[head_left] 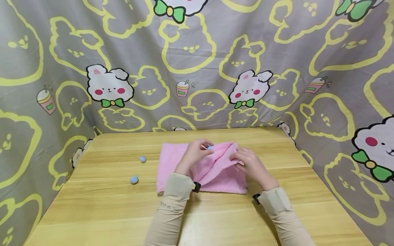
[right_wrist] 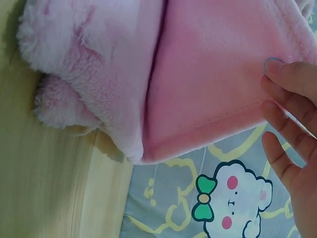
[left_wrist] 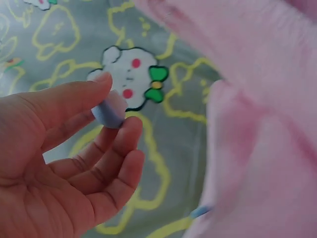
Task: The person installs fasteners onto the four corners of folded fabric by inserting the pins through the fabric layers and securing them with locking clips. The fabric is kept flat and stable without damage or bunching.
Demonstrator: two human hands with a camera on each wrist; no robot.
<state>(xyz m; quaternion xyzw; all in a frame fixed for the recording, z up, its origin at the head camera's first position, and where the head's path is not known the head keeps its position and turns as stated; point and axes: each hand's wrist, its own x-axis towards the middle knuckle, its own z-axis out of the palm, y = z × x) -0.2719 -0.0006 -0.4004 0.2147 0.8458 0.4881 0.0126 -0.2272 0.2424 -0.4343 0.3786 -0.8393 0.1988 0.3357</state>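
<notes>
Between thumb and fingertips, my left hand [head_left: 196, 152] pinches a small, smooth blue piece [left_wrist: 110, 113] with a paler top. This hand is over the pink plush cloth [head_left: 172, 153], beside its raised fold. My right hand [head_left: 250, 164] grips the lifted edge of the cloth near its right corner. The right wrist view shows the smooth inner face of the cloth and a thin bluish rim at the thumb tip. Another blue patch shows at the cloth's edge in the left wrist view.
Two more small blue pieces lie on the wooden table [head_left: 92, 205] left of the cloth: an angular one [head_left: 143, 159] farther back and a rounder one [head_left: 134, 179] nearer. A grey patterned curtain [head_left: 197, 82] stands behind the table and along its sides.
</notes>
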